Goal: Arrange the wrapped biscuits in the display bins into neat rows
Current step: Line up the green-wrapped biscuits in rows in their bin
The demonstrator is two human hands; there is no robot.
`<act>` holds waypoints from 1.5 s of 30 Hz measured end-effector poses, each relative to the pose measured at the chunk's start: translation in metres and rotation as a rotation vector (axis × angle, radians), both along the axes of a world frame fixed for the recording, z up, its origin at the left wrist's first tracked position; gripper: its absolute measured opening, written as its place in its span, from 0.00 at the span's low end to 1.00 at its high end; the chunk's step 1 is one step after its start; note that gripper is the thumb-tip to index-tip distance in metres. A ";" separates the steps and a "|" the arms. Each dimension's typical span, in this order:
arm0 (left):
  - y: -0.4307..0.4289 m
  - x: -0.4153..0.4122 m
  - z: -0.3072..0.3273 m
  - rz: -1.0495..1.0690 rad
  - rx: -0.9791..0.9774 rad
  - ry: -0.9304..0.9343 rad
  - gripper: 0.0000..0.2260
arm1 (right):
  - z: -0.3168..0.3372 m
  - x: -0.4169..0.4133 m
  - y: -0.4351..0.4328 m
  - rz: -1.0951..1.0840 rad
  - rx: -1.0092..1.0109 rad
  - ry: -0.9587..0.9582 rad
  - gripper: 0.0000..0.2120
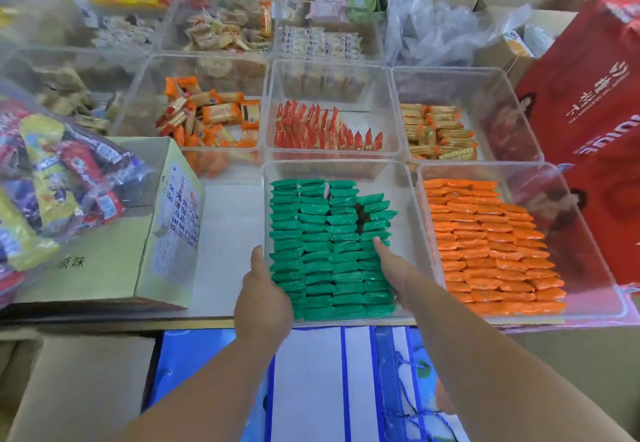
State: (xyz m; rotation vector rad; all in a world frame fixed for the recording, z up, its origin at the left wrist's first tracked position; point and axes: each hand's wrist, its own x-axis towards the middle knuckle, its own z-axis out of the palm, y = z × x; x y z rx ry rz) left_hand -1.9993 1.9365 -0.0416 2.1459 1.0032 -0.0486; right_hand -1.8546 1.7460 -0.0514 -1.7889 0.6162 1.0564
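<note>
At the near edge of the pale worktop [227, 233], we see a clear square plastic bin [403, 187] holding the green-wrapped biscuits [318, 244], packed on edge in four rows running back from its front wall. The three left rows reach almost to the far wall. The fourth is shorter and ragged at its far end, with a dark gap beside it, and bare bin floor lies open to its right and behind it.

Our left hand [265, 289] sits against the left flank of the rows at the bin's left wall, thumb straight. Its fingers are hidden, so we cannot tell whether they grip. Our right hand [391, 268] lies inside the bin with fingers straight, pressing the right flank of the fourth row.

A clear bin of orange-wrapped biscuits [485, 251] stands touching on the right. A clear bin of red packets [325, 129] stands just behind. To the left, a strip of bare worktop separates the bin from a beige cardboard box [104, 254].
</note>
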 end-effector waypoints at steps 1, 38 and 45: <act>0.002 0.001 0.001 -0.005 -0.013 -0.004 0.34 | 0.003 0.000 0.002 0.030 -0.078 -0.046 0.42; 0.042 0.065 -0.006 0.015 0.116 0.076 0.11 | -0.023 0.109 0.039 0.028 -0.004 -0.191 0.18; 0.039 0.068 -0.005 0.009 0.115 0.053 0.09 | -0.021 0.092 0.062 -0.079 0.091 -0.017 0.29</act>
